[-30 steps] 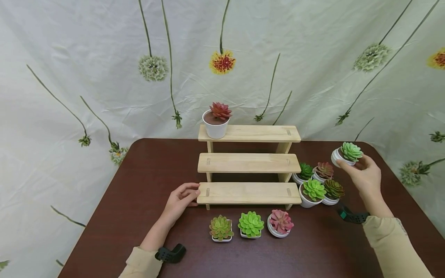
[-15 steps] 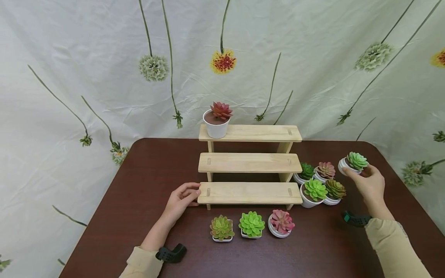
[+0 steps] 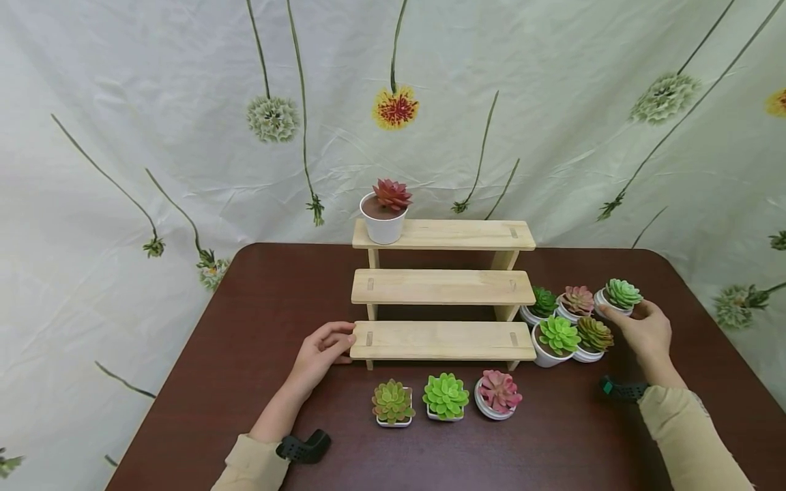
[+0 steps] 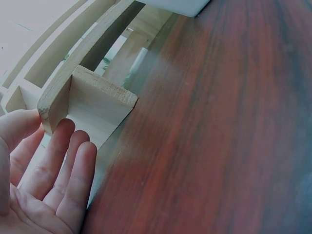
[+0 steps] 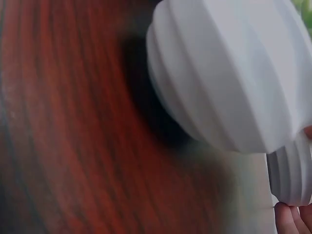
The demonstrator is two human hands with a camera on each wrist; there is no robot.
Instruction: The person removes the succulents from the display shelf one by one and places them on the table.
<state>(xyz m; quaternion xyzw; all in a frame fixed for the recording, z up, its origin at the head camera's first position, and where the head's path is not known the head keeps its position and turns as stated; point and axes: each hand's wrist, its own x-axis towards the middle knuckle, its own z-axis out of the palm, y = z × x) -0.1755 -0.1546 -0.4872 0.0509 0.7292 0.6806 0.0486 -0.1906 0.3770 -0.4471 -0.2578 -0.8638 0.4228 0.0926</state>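
Note:
My right hand (image 3: 647,331) grips a potted pale-green succulent (image 3: 623,293) by its white pot, at the right end of a cluster of potted succulents. In the right wrist view fingertips (image 5: 287,219) hold the ribbed white pot (image 5: 292,175), partly behind a nearer white pot (image 5: 229,73). My left hand (image 3: 319,351) pinches the left end of the lowest board of a three-tier wooden shelf (image 3: 442,339). Its thumb touches the board's corner (image 4: 46,109) in the left wrist view. A potted red succulent (image 3: 385,218) stands on the top tier, left side.
Beside the shelf's right end cluster a dark-green succulent (image 3: 543,301), a dusty-pink one (image 3: 578,300), a bright-green one (image 3: 559,335) and a brownish-green one (image 3: 595,334). In front stand a reddish-green succulent (image 3: 393,401), a bright-green one (image 3: 445,395) and a pink one (image 3: 499,390).
My right hand has lowered the pale-green succulent from above the table's back right down beside the cluster. The left hand stays on the shelf's end.

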